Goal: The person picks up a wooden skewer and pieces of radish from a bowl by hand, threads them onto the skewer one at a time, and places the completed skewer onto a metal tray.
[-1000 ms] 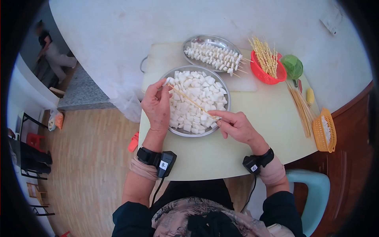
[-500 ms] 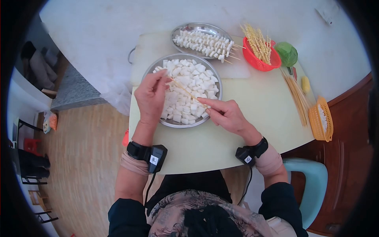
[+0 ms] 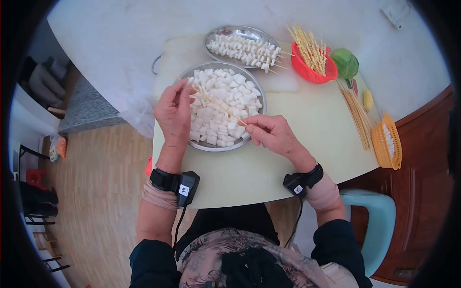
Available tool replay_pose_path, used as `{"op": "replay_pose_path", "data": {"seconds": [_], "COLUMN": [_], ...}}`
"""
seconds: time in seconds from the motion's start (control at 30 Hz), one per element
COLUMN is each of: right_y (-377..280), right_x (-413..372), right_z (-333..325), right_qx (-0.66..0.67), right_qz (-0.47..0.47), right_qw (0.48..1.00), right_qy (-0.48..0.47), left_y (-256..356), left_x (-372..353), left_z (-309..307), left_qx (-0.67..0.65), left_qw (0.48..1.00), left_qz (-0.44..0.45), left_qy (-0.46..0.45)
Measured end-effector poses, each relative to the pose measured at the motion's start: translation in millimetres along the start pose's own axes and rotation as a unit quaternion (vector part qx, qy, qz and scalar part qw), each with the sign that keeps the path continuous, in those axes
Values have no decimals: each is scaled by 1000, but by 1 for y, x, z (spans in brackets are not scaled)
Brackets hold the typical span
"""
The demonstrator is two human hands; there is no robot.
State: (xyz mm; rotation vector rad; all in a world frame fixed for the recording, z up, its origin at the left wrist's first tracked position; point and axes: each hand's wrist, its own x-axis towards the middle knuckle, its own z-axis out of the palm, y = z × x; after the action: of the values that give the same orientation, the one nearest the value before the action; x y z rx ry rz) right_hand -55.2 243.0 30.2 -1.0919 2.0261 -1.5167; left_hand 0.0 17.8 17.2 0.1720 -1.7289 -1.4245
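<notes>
A thin wooden skewer (image 3: 218,105) slants over a round metal tray (image 3: 262,103) heaped with white cut cubes (image 3: 225,89). My right hand (image 3: 272,134) pinches the skewer's near end between thumb and fingers. At the far tip, my left hand (image 3: 174,113) is closed, with its fingertips beside the skewer's point. Whatever is between those fingers is mostly hidden. Behind the tray, an oval metal dish (image 3: 209,36) holds several skewers threaded with white pieces (image 3: 245,50).
A red basket (image 3: 314,77) of yellowish threaded skewers stands at the back right, beside a green cabbage (image 3: 345,63). Loose bare skewers (image 3: 356,113), a yellow corn-like piece (image 3: 368,100) and a yellow basket (image 3: 388,144) lie along the right. A teal chair (image 3: 379,230) is below.
My left hand has moved slightly left and toward me, showing more of the skewer's far end. My right hand keeps its pinch on the near end. The whole view has shifted slightly.
</notes>
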Motion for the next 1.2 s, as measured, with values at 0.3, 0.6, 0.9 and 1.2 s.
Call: {"op": "replay_pose_path", "data": {"seconds": [0.3, 0.6, 0.9, 1.2], "right_y": [-9, 0, -13, -9], "right_x": [-3, -3, -3, -2], "right_z": [0, 8, 7, 3], "right_qx": [-18, -15, 0, 133], "right_qz": [32, 33, 49, 115], "right_qw": [999, 999, 998, 984], "right_qy": [-35, -9, 39, 26], "left_y": [-1, 8, 35, 32], "left_x": [8, 0, -36, -35], "left_z": [-10, -2, 25, 24], "left_qx": [15, 49, 148, 113], "left_qw": [999, 997, 925, 927], "left_qz": [-9, 46, 207, 213], "left_qy": [42, -49, -282, -288]}}
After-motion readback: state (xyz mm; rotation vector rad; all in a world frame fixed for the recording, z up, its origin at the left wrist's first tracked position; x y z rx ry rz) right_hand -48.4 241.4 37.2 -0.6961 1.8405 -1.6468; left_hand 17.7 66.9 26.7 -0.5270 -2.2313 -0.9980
